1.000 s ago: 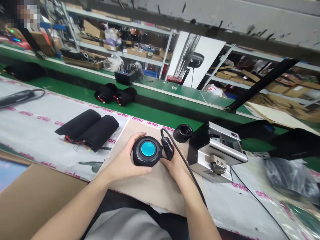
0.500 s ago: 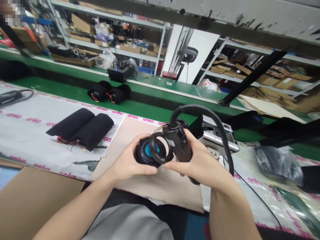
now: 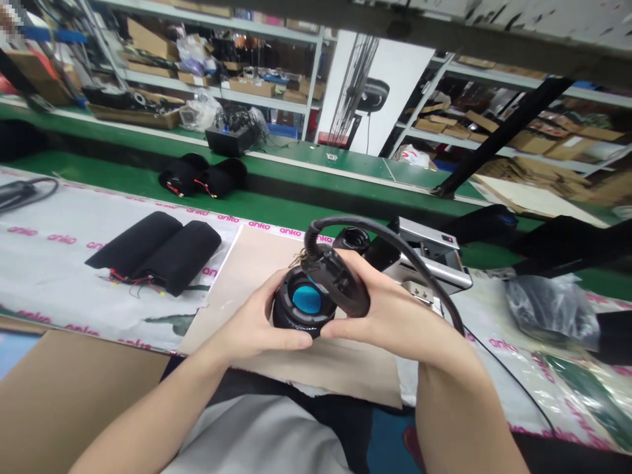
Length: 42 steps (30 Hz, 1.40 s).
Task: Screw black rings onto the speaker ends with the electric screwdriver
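Observation:
My left hand (image 3: pixel 257 322) is wrapped round the left side of a black round housing (image 3: pixel 302 320) with a blue disc (image 3: pixel 307 299) inside its open top. In my right hand (image 3: pixel 380 299) is a black cap-like part (image 3: pixel 340 280) with a thick black cable (image 3: pixel 390 232) arching from it over my wrist. The cap is tilted above the housing's right edge, and I cannot tell whether they touch. Thin wires (image 3: pixel 297 257) show at the cap's left. My right thumb is close to the housing's lower right side. A cardboard sheet (image 3: pixel 247 263) lies underneath.
Two black fabric-covered cylinders (image 3: pixel 158 253) with red wires lie at the left; a similar pair (image 3: pixel 205 176) lies farther back. Another black ring-shaped part (image 3: pixel 353 240) and a silver-framed device (image 3: pixel 429 253) stand beyond my right hand. A plastic bag (image 3: pixel 550 313) lies at the right.
My right hand has turned the cap, so its ring opening no longer faces me. More of the housing's blue disc shows. The view has shifted slightly.

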Tool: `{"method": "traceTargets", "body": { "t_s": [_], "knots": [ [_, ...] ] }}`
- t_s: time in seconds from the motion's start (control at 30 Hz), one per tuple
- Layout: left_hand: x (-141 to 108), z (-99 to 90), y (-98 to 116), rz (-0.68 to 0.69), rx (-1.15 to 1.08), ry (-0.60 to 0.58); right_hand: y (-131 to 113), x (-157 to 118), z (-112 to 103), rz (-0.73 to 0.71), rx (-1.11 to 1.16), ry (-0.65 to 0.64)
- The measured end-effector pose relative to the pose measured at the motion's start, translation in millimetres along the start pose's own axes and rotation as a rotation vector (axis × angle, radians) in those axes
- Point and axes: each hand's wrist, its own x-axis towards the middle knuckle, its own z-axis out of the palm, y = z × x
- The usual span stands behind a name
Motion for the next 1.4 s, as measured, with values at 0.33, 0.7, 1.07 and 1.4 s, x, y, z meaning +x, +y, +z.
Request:
{"method": "traceTargets", "body": {
  "t_s": [0.33, 0.7, 1.07, 1.4],
  "knots": [
    [0.7, 1.3, -6.6, 0.057, 0.051, -0.008, 13.3, -8.2, 15.8, 0.133, 0.168, 0.172],
    [-12.1, 12.5, -19.4, 0.135, 0.143, 0.09, -16.1, -38.1, 67.0, 0.336, 0.039, 0.522],
    [-10.2, 8.1, -14.6, 0.102, 0.205, 0.107, 24.8, -1.0, 0.7, -0.116, 0.3, -0.063],
    [-7.8, 4.7, -13.3, 0.094, 0.189, 0.075, 9.5, 15.9, -3.3, -0.137, 0.154, -0.163]
  ]
}}
